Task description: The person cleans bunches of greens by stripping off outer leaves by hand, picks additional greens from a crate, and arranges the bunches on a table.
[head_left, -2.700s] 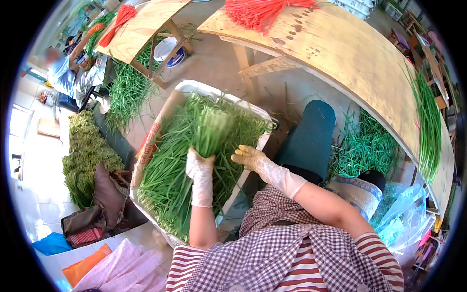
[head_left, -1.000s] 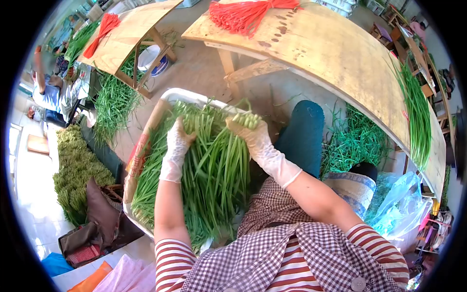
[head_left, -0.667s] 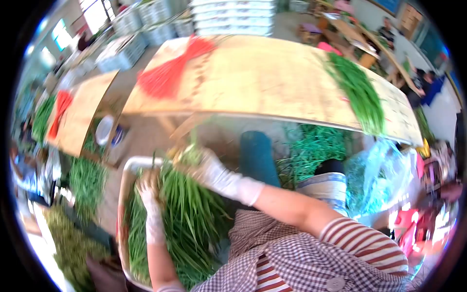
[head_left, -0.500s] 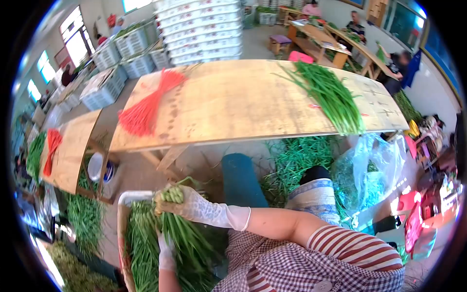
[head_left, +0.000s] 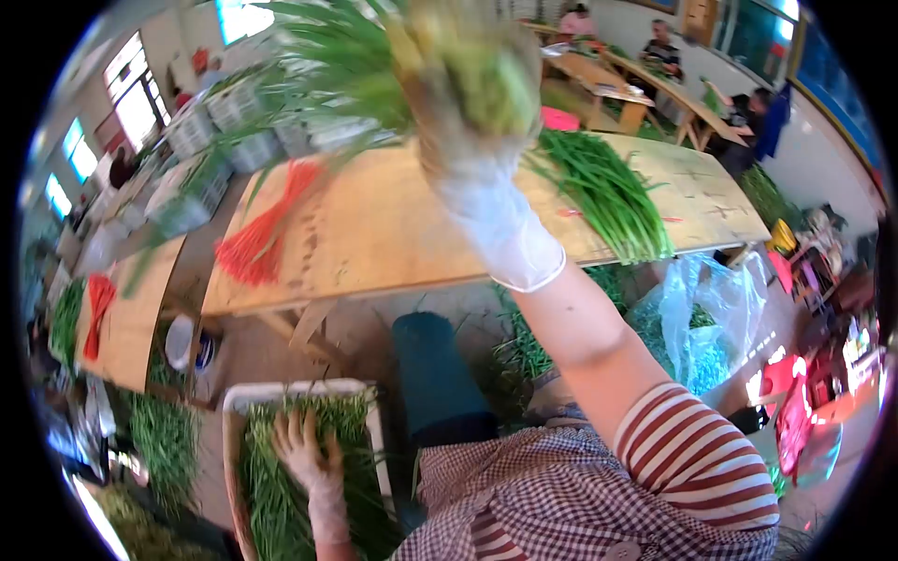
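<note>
One up high, lots more down low

From where I stood, the right hand [head_left: 477, 122] was up in the air, with its fingers wrapped around a bunch of long green leaves [head_left: 346, 65], chives by the look of them. The bunch was up off the tabletop [head_left: 402, 215]. I could not tell if it was right over it, because it was all blurry. The left hand [head_left: 309, 453] was far away from the other one. Its fingers were spread wide on or just above the greens [head_left: 271, 500] in the white crate [head_left: 309, 386], and I saw nothing in it.

I think only part was done. One bunch was up out of the crate, and a green pile [head_left: 608, 192] lay near some red strips [head_left: 271, 224], well apart on the tabletop. Plenty looked left, because lots of greens were in the crate.
</note>
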{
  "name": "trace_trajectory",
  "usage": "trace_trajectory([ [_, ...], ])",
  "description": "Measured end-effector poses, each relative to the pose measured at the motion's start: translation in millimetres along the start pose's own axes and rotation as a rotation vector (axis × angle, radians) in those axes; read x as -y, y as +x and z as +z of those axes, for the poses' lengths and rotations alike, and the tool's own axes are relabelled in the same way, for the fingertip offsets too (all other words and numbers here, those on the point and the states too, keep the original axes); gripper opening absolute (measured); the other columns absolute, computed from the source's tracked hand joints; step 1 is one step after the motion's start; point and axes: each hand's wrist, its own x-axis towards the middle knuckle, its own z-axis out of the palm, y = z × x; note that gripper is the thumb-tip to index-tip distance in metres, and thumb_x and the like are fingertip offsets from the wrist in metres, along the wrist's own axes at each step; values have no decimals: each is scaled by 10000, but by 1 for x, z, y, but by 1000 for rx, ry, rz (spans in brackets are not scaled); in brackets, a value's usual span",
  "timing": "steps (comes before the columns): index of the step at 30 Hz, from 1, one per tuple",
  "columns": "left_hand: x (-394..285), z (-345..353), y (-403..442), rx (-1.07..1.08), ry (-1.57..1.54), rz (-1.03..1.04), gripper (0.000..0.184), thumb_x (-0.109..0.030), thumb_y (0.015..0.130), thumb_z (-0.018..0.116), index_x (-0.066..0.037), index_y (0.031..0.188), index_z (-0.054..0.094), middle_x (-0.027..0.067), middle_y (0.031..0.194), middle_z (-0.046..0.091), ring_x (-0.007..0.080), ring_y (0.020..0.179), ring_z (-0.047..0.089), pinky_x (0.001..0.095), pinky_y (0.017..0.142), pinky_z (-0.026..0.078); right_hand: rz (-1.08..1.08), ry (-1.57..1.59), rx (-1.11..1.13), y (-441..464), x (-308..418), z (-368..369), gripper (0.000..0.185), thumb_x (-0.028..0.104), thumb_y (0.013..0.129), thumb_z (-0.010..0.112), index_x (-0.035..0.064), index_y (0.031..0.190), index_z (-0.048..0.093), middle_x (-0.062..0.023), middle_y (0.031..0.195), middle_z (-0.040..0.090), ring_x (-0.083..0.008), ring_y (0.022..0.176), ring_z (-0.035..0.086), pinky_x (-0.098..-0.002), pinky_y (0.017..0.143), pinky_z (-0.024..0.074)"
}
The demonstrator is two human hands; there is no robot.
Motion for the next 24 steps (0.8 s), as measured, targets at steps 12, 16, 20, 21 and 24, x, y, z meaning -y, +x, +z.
trace_trajectory([
  [12, -159, 36, 63, 937, -2141, -577, 769, -495, 872, 583, 18, 1404, 370, 184, 1428, 416, 306, 1284, 436, 460, 1096, 301, 541, -102, 294, -177, 105, -126, 300, 31, 820, 709, 107, 1060, 545, -102, 973, 663, -333, 1084, 599, -528, 1031, 357],
  [16, -209, 62, 63, 1184, -2666, -315, 858, -556, 838, 606, -31, 1445, 304, 154, 1444, 389, 297, 1295, 415, 497, 1080, 322, 596, -124, 250, -174, 127, -148, 283, 59, 819, 713, 117, 1044, 551, -104, 960, 664, -342, 1082, 591, -537, 1036, 345],
  [20, -255, 44, 64, 1167, -2530, -298, 914, -591, 772, 671, -42, 1428, 350, 137, 1414, 429, 269, 1267, 450, 445, 1043, 378, 610, -50, 204, -164, 149, -166, 245, 91, 827, 710, 119, 1017, 558, -106, 947, 662, -326, 1055, 597, -521, 1017, 369],
  [21, -264, 40, 63, 1152, -2499, -297, 929, -600, 755, 687, -44, 1424, 361, 132, 1406, 439, 262, 1260, 458, 432, 1034, 392, 619, -37, 173, -155, 149, -171, 235, 96, 832, 708, 116, 1012, 558, -105, 942, 661, -319, 1045, 599, -517, 1007, 380],
  [24, -254, 64, 56, 981, -2054, -428, 509, -236, 862, 694, -30, 1296, 523, 127, 1206, 615, 247, 1102, 599, 385, 926, 491, 611, -42, 50, -129, 142, -183, 249, 158, 840, 732, 90, 1000, 555, -81, 870, 631, -249, 874, 610, -494, 963, 422],
])
